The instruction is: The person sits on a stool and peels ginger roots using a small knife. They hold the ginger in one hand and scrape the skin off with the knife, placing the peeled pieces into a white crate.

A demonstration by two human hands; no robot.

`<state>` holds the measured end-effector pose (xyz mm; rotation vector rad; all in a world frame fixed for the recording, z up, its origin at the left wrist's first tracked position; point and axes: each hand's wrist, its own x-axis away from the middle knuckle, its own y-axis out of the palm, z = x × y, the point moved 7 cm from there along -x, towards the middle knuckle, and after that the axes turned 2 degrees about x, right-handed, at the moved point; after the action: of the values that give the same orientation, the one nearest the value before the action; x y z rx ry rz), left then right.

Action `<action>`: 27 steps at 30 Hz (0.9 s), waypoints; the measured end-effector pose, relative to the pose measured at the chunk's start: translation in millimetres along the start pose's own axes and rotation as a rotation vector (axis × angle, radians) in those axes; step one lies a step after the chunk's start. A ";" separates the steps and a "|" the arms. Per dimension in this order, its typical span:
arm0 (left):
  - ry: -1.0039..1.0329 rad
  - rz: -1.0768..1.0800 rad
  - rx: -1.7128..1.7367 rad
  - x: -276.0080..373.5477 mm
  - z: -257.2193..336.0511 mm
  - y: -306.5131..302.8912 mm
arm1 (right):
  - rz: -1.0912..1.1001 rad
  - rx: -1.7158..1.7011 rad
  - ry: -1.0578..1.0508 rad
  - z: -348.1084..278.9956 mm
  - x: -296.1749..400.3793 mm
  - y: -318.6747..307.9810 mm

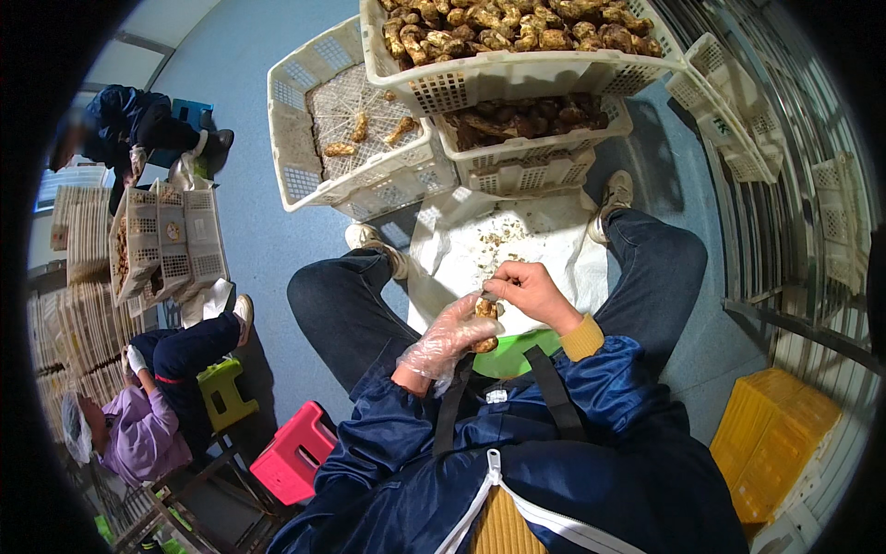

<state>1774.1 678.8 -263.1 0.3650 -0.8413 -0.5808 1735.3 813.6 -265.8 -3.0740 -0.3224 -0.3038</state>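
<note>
My left hand [450, 336], in a clear plastic glove, holds a brown and cream mushroom [486, 320] upright over my lap. My bare right hand [533, 291] pinches a small blade [489, 295] at the mushroom's upper end. Beneath both hands a white sheet [443, 263] on the floor carries brown scraps. Beyond it, a white plastic crate [526, 73] heaped with mushrooms [484, 28] rests above another crate [540, 142] of darker mushrooms. A third crate [294, 128], at the left, holds a few mushrooms [360, 128] on its mesh-like bottom.
At the left, two people [135, 124] [142, 429] sit by stacked white crates [204, 239]. A pink stool [294, 453] stands at lower left, a yellow box [775, 436] at lower right. Metal racking [744, 228] with crates runs along the right. Something green [516, 353] lies between my legs.
</note>
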 end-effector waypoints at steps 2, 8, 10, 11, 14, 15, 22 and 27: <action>-0.021 0.043 -0.041 0.6 2.2 0.7 | -0.005 0.012 0.027 2.7 1.3 1.4; -0.022 0.095 -0.108 1.2 8.1 -2.2 | 0.009 0.079 -0.008 14.2 -0.2 3.8; -0.030 0.130 -0.158 1.0 10.7 -3.8 | 0.128 0.110 -0.011 14.4 -3.3 -4.8; -0.011 0.144 -0.195 1.0 11.9 -4.6 | 0.117 0.113 0.005 14.9 -3.1 -7.5; 0.035 0.182 -0.293 1.3 12.6 -6.9 | -0.058 0.023 -0.003 11.1 -0.2 9.0; 0.042 0.188 -0.323 1.7 16.6 -5.8 | -0.037 0.026 0.036 15.1 -1.7 6.6; 0.076 0.227 -0.500 1.1 14.4 -11.2 | -0.059 0.059 0.054 20.1 -0.8 8.7; 0.115 0.237 -0.499 0.9 15.2 -12.3 | -0.010 0.018 0.041 17.9 -3.4 4.3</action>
<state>1758.6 667.4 -259.6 -0.1546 -0.5919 -0.5223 1736.3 809.7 -284.0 -3.0449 -0.3376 -0.3618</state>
